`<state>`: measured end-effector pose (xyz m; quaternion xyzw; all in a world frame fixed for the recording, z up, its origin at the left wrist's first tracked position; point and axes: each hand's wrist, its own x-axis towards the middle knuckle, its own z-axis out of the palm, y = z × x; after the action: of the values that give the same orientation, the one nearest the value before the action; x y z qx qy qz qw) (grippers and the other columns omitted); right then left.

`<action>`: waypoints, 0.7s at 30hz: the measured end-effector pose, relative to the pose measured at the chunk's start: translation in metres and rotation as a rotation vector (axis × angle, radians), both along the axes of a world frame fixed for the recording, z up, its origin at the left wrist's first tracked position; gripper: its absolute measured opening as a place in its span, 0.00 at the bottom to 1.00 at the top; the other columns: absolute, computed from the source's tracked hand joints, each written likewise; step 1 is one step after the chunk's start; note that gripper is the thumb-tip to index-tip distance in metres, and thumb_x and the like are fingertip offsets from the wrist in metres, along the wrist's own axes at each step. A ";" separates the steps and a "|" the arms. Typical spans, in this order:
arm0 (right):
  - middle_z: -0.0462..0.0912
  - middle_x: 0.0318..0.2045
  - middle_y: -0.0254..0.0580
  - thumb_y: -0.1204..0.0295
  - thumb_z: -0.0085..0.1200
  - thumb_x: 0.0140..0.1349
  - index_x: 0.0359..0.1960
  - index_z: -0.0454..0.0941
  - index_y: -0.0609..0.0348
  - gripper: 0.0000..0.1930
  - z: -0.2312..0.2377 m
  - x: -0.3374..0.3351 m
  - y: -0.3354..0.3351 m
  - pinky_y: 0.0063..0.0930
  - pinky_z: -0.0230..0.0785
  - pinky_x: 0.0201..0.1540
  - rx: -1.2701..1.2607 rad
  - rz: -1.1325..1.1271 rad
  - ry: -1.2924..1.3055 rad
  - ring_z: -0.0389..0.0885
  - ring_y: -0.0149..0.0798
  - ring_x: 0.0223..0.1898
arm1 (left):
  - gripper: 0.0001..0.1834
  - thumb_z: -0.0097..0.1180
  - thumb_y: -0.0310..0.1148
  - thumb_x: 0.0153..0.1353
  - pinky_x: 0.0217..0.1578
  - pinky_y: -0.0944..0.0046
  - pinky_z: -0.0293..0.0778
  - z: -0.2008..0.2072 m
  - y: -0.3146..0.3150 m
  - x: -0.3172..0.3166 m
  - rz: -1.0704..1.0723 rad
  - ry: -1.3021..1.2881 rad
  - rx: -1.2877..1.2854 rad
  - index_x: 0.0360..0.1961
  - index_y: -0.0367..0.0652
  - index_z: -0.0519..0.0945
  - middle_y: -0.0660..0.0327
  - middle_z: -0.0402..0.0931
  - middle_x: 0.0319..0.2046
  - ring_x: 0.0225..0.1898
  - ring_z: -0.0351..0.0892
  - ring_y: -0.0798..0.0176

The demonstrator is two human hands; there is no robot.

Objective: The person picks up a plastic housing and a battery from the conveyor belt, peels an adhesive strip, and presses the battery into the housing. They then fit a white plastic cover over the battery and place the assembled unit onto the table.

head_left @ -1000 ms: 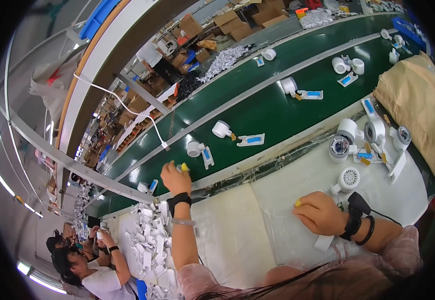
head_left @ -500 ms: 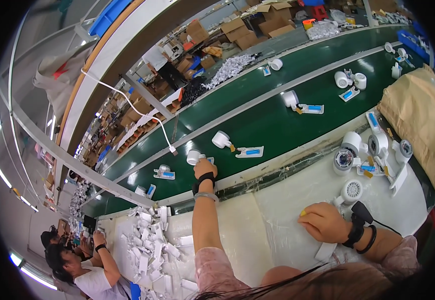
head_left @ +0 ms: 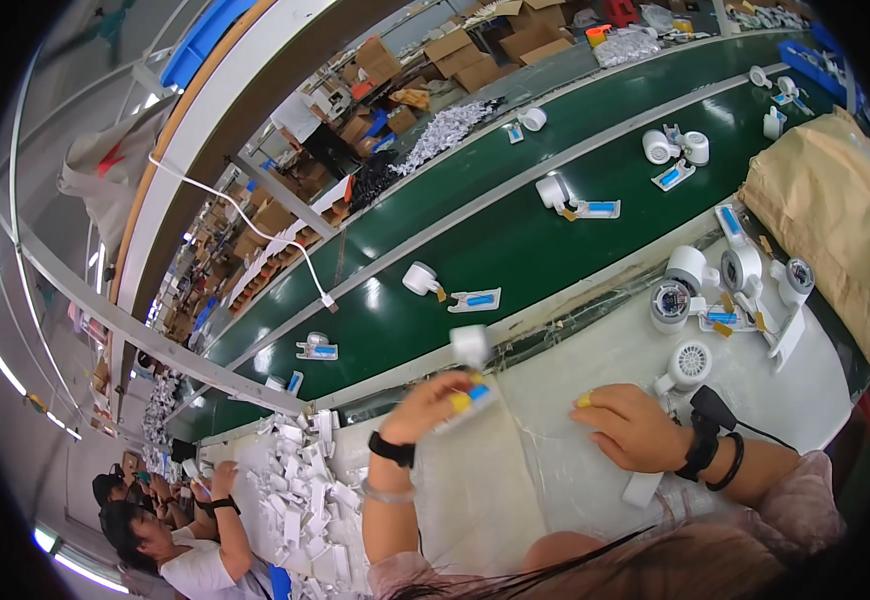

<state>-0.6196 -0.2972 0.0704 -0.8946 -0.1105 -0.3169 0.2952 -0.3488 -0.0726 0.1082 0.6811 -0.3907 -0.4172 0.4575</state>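
My left hand [head_left: 427, 408] is closed around a small white handheld fan part, above the worktable near the belt's edge. The part's round white head [head_left: 470, 345] is blurred, and its open handle shell [head_left: 470, 402] shows some blue. My right hand [head_left: 637, 428] hovers over the table with loosely bent fingers, apart and holding nothing visible. Yellow covers sit on fingertips of both hands. Beyond my right hand stands a fan head with a round grille [head_left: 690, 365]. A white piece [head_left: 642, 488] lies beside my right wrist.
A green conveyor belt [head_left: 515, 255] carries several spaced fan parts. White plastic shells [head_left: 300, 500] are heaped at left. Several fan assemblies [head_left: 730, 290] and a brown paper bag [head_left: 820, 215] are at right. A cable [head_left: 245, 215] hangs over the belt. A co-worker [head_left: 195, 550] works at far left.
My left hand has lifted the fan part off the belt and drawn it back over the worktable. My right hand has shifted slightly left. The co-worker's arm has moved.
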 end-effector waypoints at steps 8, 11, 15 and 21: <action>0.78 0.39 0.37 0.74 0.55 0.50 0.40 0.77 0.53 0.13 -0.003 -0.001 0.001 0.45 0.60 0.58 -0.251 0.064 0.000 0.76 0.39 0.45 | 0.22 0.57 0.34 0.59 0.46 0.62 0.70 0.011 -0.041 -0.114 -0.610 -0.299 0.084 0.54 0.40 0.72 0.56 0.72 0.46 0.45 0.72 0.60; 0.79 0.34 0.33 0.72 0.58 0.50 0.35 0.78 0.51 0.09 -0.012 -0.002 -0.003 0.44 0.60 0.59 -0.304 0.066 0.044 0.77 0.37 0.40 | 0.25 0.59 0.33 0.57 0.49 0.63 0.70 0.013 -0.044 -0.116 -0.551 -0.391 0.149 0.56 0.40 0.71 0.56 0.72 0.49 0.47 0.72 0.61; 0.80 0.29 0.37 0.71 0.60 0.51 0.32 0.79 0.53 0.06 -0.002 -0.002 -0.007 0.40 0.65 0.52 0.038 0.004 -0.002 0.77 0.41 0.34 | 0.33 0.60 0.36 0.57 0.58 0.60 0.65 0.007 -0.047 -0.118 -0.137 0.064 -0.062 0.62 0.40 0.64 0.54 0.69 0.57 0.58 0.70 0.58; 0.79 0.28 0.41 0.73 0.60 0.54 0.34 0.80 0.58 0.06 0.011 -0.008 -0.001 0.37 0.67 0.41 0.403 -0.057 0.104 0.77 0.46 0.34 | 0.38 0.59 0.45 0.59 0.61 0.58 0.61 -0.009 -0.059 -0.141 -0.009 0.662 -0.480 0.63 0.36 0.60 0.46 0.69 0.56 0.59 0.68 0.55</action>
<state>-0.6278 -0.2982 0.0815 -0.8352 -0.0041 -0.2943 0.4645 -0.4896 -0.1316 0.0991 0.3822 -0.3115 -0.5131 0.7026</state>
